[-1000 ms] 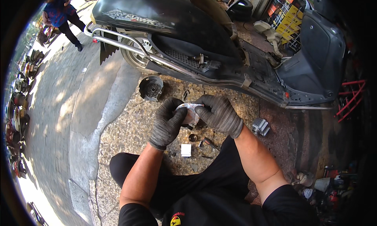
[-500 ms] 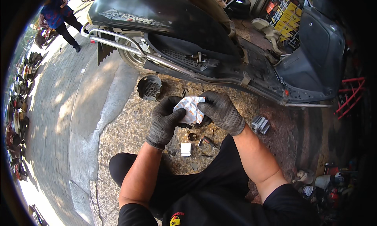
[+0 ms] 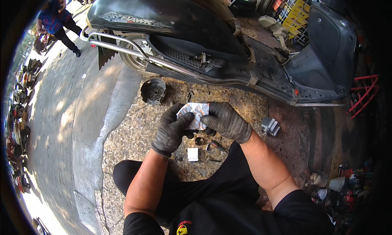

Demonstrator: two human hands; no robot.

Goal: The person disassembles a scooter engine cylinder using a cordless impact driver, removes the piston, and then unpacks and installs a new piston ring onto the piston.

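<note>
A crumpled white paper packet with orange print (image 3: 195,111) is between my gloved hands, my left hand (image 3: 170,129) gripping one side with its thumb over the front, my right hand (image 3: 228,124) pinching the other. Both wear dark grey gloves. Whatever lies inside or behind the paper is hidden. Below them on the stained ground are a small dark ring (image 3: 199,141), a white box (image 3: 192,155) and a screwdriver (image 3: 217,147). A black round slotted cover (image 3: 153,92) sits up and left of my hands, and a finned metal cylinder (image 3: 270,126) rests to the right.
A black scooter (image 3: 171,14) stands across the far side, partly stripped. A person in dark clothes (image 3: 61,23) stands at upper left. A red metal frame (image 3: 363,94) is at right, assorted tools and containers (image 3: 343,182) at lower right, a row of vehicles (image 3: 20,120) along the left.
The packet has spread out and turned to show more of its printed face, and both hands have moved slightly left. The whole view has shifted a little, the scooter sitting further up and left.
</note>
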